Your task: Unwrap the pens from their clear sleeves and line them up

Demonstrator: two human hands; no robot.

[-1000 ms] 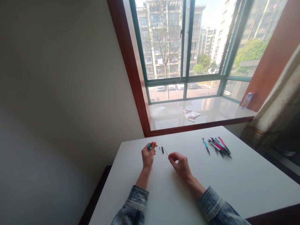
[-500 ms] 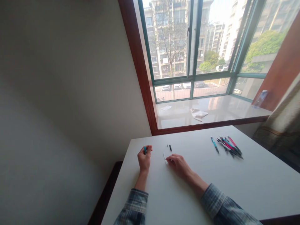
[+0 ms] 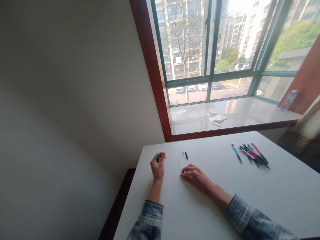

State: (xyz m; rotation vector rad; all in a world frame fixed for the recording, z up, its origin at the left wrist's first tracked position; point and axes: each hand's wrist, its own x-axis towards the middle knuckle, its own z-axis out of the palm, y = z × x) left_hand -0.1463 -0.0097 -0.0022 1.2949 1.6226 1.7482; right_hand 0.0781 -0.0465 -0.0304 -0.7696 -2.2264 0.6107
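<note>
Teal pen piece (image 3: pixel 158 157) is pinched upright in the left hand (image 3: pixel 157 167), fingers closed round it, near the table's (image 3: pixel 220 206) left edge. Right hand (image 3: pixel 194 175) lies knuckles-up on the table, fingertips at a thin white refill (image 3: pixel 179 165); can't tell if it grips it. Small black part (image 3: pixel 186 155) sits just beyond. Pile of pens (image 3: pixel 251 154) well apart to the right.

matt white table (image 3: pixel 225 200), glossy sill (image 3: pixel 250 115)
</note>
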